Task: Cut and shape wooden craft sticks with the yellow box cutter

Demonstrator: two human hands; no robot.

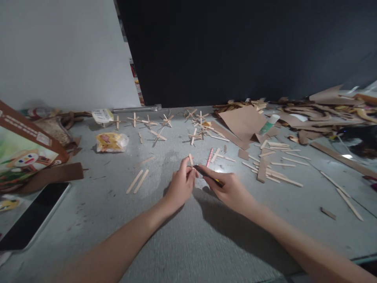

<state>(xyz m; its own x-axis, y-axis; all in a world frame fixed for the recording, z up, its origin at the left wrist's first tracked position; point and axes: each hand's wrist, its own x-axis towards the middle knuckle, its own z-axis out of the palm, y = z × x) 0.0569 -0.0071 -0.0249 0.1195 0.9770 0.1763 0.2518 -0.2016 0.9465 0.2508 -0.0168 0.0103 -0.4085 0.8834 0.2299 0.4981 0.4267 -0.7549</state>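
Between the thumb and fingers of my left hand (183, 184) is a wooden craft stick (191, 160), its far end pointing up and away. My right hand (228, 188) is closed around a dark utility knife (209, 175) with some yellow on it. The knife's tip meets the stick close to my left fingertips; whether it cuts into the wood I cannot tell. Two loose craft sticks (138, 182) lie side by side to the left of my hands. Just beyond my right hand are a red-and-white striped straw-like stick (209, 157) and two crossed craft sticks (216, 155).
Several crossed-stick pieces (158, 135) stand along the back. Loose sticks (277, 175), cardboard (241, 124) and a glue stick (269, 125) lie to the right. At left are a phone (33, 216), a yellow packet (111, 142) and a printed box (26, 147). A dark panel (250, 47) rises behind.
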